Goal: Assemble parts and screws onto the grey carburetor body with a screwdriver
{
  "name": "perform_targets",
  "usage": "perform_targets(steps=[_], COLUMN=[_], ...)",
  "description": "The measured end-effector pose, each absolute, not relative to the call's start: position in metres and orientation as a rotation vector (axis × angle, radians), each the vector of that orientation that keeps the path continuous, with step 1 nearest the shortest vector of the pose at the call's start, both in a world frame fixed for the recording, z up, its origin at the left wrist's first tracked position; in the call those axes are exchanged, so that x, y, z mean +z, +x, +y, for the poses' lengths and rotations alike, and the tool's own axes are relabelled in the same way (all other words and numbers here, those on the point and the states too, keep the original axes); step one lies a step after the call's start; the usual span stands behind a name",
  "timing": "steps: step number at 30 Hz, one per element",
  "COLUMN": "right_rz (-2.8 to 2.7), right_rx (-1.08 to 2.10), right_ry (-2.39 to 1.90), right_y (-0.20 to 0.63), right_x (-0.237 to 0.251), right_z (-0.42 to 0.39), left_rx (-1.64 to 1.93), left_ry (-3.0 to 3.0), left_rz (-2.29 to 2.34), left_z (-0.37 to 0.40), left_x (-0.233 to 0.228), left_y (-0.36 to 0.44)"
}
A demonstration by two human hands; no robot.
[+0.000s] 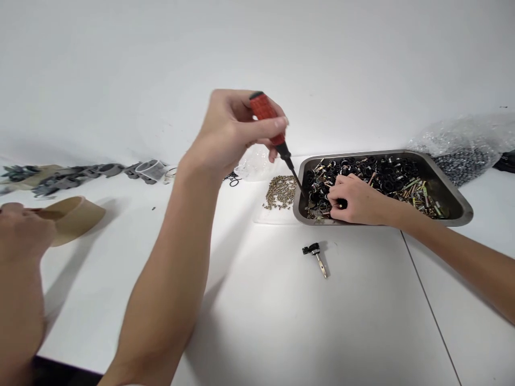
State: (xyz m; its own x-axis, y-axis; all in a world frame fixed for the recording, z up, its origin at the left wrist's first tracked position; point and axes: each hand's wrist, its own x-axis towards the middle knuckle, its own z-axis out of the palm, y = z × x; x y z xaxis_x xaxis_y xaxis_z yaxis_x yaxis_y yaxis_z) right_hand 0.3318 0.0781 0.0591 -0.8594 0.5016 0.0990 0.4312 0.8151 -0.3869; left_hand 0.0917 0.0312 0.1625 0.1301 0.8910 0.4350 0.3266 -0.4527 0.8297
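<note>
In my left hand (241,128) is a screwdriver (265,110) with a red handle and black end. Its shaft slants down to the left end of a metal tray (462,214). The tray holds many black ring-shaped parts (388,174) and brass-coloured pins (420,195). Down among them, the fingers of my right hand (354,201) are curled round a small black part (341,203), mostly hidden. On the white table in front of the tray lies a single black fitting with a metal shaft (319,262).
Small brass screws (280,191) lie in a pile left of the tray. A bubble-wrap bag of dark parts (462,161) sits behind its right end. At far left, another person's hand (24,230) is at a beige ring (80,220), with grey pieces (80,174) beyond.
</note>
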Motion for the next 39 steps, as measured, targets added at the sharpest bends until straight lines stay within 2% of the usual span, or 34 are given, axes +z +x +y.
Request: perform_targets(steps=[4, 6, 12, 20, 24, 29, 39], right_rz=[-2.797, -2.791, -2.786, -2.793, -2.792, -2.78, -2.786], right_rx=[0.506, 0.492, 0.5, 0.499, 0.51, 0.508, 0.511], right_ry=[-0.739, -0.736, -0.734, -0.751, -0.739, -0.732, -0.74], right_y=[0.331, 0.331, 0.331, 0.33, 0.331, 0.331, 0.33], right_x=[0.057, 0.056, 0.057, 0.058, 0.057, 0.057, 0.058], right_z=[0.079, 0.079, 0.078, 0.078, 0.078, 0.078, 0.078], left_rx=[0.876, 0.81, 0.988, 1.047, 1.024, 0.833, 0.986], left_ry=[1.89, 1.935, 2.008, 2.02, 1.993, 1.976, 2.024], left_rz=[1.187, 1.197, 1.276, 1.335, 1.382, 1.274, 1.368], left_z=[0.038, 0.043, 0.048, 0.043, 0.036, 0.038, 0.043], left_x=[0.147, 0.139, 0.133, 0.142, 0.149, 0.142, 0.14], left_y=[0.113, 0.12, 0.117, 0.113, 0.112, 0.118, 0.116])
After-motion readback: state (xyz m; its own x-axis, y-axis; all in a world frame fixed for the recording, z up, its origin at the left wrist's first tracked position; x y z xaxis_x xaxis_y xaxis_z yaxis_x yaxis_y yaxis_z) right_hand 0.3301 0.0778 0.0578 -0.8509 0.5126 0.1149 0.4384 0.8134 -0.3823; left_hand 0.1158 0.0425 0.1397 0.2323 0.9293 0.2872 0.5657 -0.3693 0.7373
